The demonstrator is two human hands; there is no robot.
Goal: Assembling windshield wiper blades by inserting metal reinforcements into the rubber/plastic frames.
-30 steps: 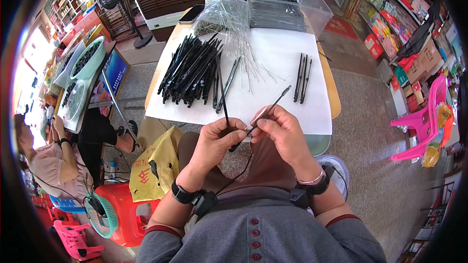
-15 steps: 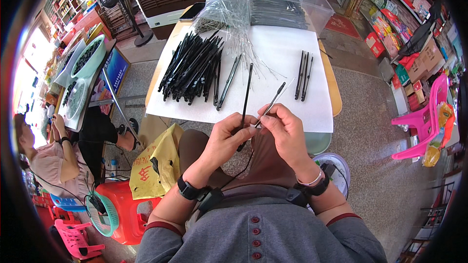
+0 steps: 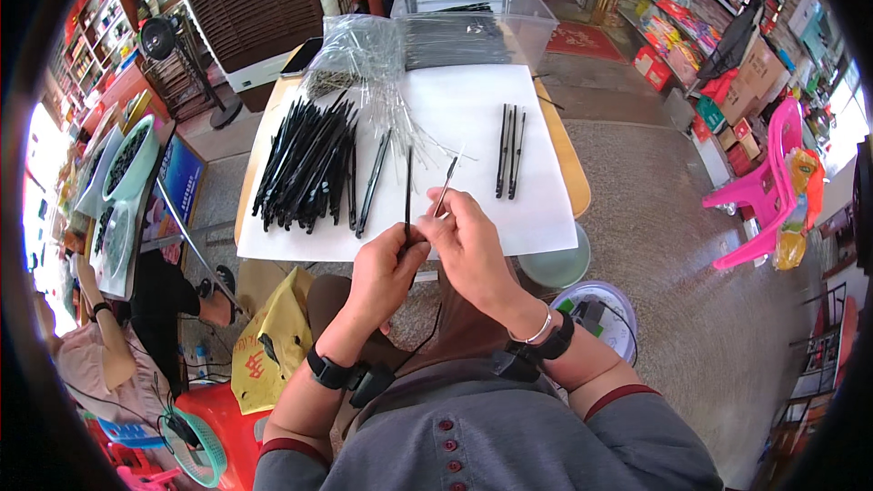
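Note:
Wrapped around the lower end of a slim black rod [image 3: 409, 186], my left hand [image 3: 377, 273] holds it nearly upright over the table's near edge. My right hand [image 3: 466, 235] pinches a thin, dark-tipped rod [image 3: 447, 184], which leans to the right. A fine wire seems to run beside that tip. Both hands are close together, and their fingers hide the lower ends of the rods. Ahead on the white sheet [image 3: 455, 136] lies a heap of black rods [image 3: 305, 168], with a separate rod [image 3: 374, 184] at its right. Several thin rods [image 3: 510, 155] lie side by side farther right.
A clear plastic bag of thin wires [image 3: 359, 55] spills over the far side. Behind stands a clear bin [image 3: 536, 32] of dark rods. A bucket [image 3: 621, 305] and pink chair [image 3: 764, 182] are on the right. Another person [image 3: 105, 355] sits at the left.
The view has shifted, so the table appears farther left. My right hand has turned, with its back now facing up more. Both hands still hold their rods.

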